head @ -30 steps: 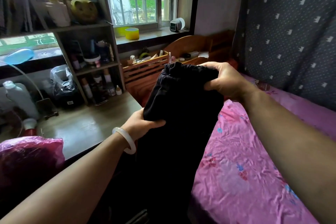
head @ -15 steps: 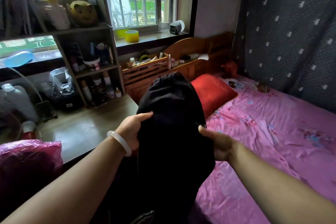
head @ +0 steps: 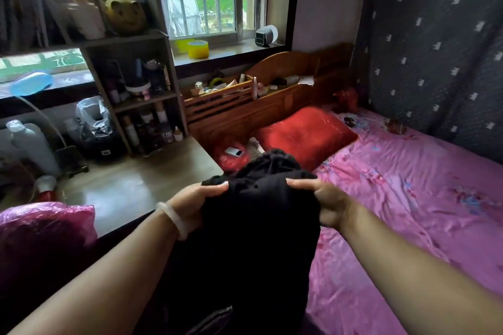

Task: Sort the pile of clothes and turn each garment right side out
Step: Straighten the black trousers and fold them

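We hold the black garment (head: 258, 215) up in front of us at the centre of the view, one hand on each side of its bunched top. Our left hand (head: 190, 205), at 9 o'clock of the garment, is curled shut on the cloth, thumb lying over the top edge and a pale bangle (head: 174, 219) on the wrist. Our right hand (head: 324, 198), at 3 o'clock, is also clenched on the fabric, fingers (head: 299, 182) hooked over the top fold. The cloth gathers into a puckered knob at 12 o'clock, between and beyond the hands, and the rest hangs down toward 6 o'clock, out of view.

At 8 o'clock a pink bag (head: 46, 228) sits on the desk (head: 130, 190); something dark shows through it, but we cannot tell what. At 10 o'clock a shelf unit (head: 128, 43) holds bottles and jars in its compartments. At 12 o'clock the headboard tray (head: 217, 95) carries small bottles and oddments. A red pillow (head: 304, 133) and a phone (head: 234, 152) lie at the head of the pink bed (head: 408, 198).
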Demonstrator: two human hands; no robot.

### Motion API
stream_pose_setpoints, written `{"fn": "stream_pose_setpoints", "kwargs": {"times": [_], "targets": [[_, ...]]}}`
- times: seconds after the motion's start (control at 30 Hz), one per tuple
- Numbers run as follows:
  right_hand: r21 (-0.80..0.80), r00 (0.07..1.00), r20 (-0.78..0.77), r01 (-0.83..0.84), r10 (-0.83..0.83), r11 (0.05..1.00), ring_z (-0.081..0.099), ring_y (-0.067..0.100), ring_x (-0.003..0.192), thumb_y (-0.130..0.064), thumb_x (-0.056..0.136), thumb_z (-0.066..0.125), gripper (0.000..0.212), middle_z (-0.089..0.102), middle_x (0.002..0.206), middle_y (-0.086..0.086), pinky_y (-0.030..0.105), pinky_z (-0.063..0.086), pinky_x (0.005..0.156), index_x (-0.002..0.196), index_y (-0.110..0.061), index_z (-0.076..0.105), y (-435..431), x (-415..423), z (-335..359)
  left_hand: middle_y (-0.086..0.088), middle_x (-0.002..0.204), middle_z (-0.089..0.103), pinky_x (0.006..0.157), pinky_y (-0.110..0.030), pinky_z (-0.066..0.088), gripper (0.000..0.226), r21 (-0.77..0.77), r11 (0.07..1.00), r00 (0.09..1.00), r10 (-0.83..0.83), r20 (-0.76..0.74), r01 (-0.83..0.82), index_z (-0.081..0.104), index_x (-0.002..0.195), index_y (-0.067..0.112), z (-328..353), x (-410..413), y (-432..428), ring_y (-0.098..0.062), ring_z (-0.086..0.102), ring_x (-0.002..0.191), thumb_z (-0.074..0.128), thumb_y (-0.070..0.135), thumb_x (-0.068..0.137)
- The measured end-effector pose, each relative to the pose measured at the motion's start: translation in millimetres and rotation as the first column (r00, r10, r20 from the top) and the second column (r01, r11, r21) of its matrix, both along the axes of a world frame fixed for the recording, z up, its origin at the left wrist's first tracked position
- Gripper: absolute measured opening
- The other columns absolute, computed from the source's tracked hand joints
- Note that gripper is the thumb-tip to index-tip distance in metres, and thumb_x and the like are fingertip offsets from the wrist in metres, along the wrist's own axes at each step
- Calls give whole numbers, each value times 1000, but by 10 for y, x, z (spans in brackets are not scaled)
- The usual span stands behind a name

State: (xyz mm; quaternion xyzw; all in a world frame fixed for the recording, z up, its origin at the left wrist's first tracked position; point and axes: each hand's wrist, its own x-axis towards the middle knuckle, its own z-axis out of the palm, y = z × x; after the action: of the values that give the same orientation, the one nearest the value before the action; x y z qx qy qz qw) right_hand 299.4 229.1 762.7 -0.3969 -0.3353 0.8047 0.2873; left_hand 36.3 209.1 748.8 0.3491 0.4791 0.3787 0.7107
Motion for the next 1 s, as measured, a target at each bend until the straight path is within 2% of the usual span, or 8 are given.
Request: {"fn": "stream_pose_setpoints", "kwargs": {"times": [0.1,0.23,0.37,0.5,0.63,0.77,0.87,1.0], "targets": [[31,918,-395,46,-30,998,72,26,92,-27,61,84,45,74,99,17,37,58,81,97,-1,76,56,98,190,-13,106,72,93,-40,48,43,10,995,953,92,290,-99,73,104,13,129,-58,106,-24,70,94,56,45,80],[57,994,-108,-15,21,998,73,23,85,-30,41,95,63,75,97,14,34,59,80,96,-6,77,-29,102,-7,-12,89,74,77,-33,57,32,32,995,995,-95,-20,95,69,100,5,-103,60,-13,-22,71,75,73,21,73],[-5,946,-304,116,-112,993,73,24,84,-25,63,76,36,75,93,14,34,59,74,93,-4,77,-29,126,26,-12,102,73,86,-38,56,28,29,997,947,64,316,-77,75,98,11,-58,44,45,-24,71,90,63,27,78],[34,999,23,24,-25,999,74,18,74,-13,75,63,20,76,87,11,26,59,69,84,-6,79,-140,42,-143,-13,93,74,81,-38,54,42,11,1000,1000,-18,7,17,69,105,5,-217,107,12,-25,70,78,74,27,70],[-9,970,-168,178,-177,984,74,20,74,-12,71,63,22,76,86,12,28,59,68,86,-5,78,-37,123,-114,-14,103,72,88,-39,53,42,11,995,981,93,167,-96,67,112,6,-158,86,65,-25,70,88,61,33,81],[18,994,52,91,-92,996,74,20,73,-5,74,63,20,76,87,13,27,59,69,87,-1,76,-43,78,-210,-16,97,72,87,-41,54,26,5,1000,994,19,111,-20,73,95,7,-180,141,48,-27,71,83,67,25,77],[25,984,-40,174,-173,984,73,23,71,-2,74,59,21,75,82,15,30,60,67,86,1,75,88,93,-101,-15,107,71,95,-44,51,30,89,989,952,89,294,-120,69,106,9,-111,114,104,-29,68,98,67,16,78],[144,963,98,234,-249,961,72,21,62,6,76,61,19,74,74,13,27,59,59,93,5,69,229,27,14,-23,118,64,85,-47,55,56,183,967,984,164,74,-175,56,123,7,-131,137,159,-36,66,98,65,-12,72]]}}
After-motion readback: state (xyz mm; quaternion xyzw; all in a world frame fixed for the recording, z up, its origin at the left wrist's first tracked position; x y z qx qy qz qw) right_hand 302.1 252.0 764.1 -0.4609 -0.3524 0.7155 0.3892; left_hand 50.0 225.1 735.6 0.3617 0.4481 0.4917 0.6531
